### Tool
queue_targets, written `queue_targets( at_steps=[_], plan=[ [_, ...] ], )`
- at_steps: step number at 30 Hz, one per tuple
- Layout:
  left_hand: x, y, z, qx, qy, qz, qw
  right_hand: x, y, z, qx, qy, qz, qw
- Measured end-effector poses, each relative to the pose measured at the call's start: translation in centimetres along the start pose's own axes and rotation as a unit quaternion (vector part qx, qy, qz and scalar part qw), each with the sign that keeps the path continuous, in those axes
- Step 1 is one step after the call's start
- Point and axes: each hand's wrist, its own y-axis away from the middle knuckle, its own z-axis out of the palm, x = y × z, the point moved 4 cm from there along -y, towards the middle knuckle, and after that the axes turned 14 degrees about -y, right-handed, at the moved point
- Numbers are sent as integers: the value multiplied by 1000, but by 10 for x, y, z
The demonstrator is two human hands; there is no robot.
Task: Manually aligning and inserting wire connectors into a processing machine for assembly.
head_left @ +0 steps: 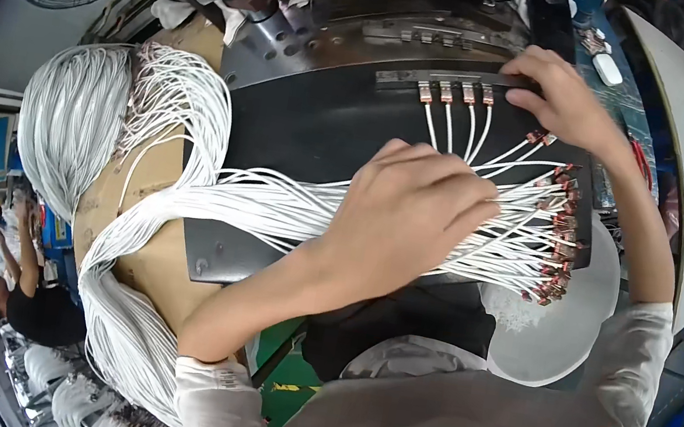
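White cables (258, 210): lay across the black plate (301, 132), long axis left to right, connector ends (562, 246) pointing right; four peeled away upward, straight to the metal bar (397, 79)!
Left hand (408, 215): curled over mid-bundle, grip impossible to tell, blocking the view.
Right hand (558, 96): thumb and fingers pinched the bar's right end.
Far left: thick coil (73, 120) sat on tan board (145, 259).

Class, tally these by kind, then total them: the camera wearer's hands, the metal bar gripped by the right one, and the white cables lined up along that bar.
Hands: 2, left hand and right hand
Metal bar: 1
Lined-up white cables: 4
Total: 7
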Motion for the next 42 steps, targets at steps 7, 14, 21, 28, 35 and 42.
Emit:
queue_targets(
  at_steps=[7,14,21,28,35,42],
  plan=[
    [-20,11,54,-33,-182,-56,981,-11,-8,20,-78,-223,6,972],
    [-47,-42,18,-71,-145,-66,985,17,-100,14,56,-309,126,941],
    [-146,-96,28,77,-211,-51,973,67,-161,-1,337,207,-280,875],
    [-161,-97,24,-39,-215,-111,969,99,-159,13,269,309,-117,905],
    [-168,-104,24,-62,-228,-106,966,50,-171,19,241,108,-124,957],
    [-85,-27,-25,71,-257,-68,961,-66,-39,12,0,-288,-6,958]
  ],
)
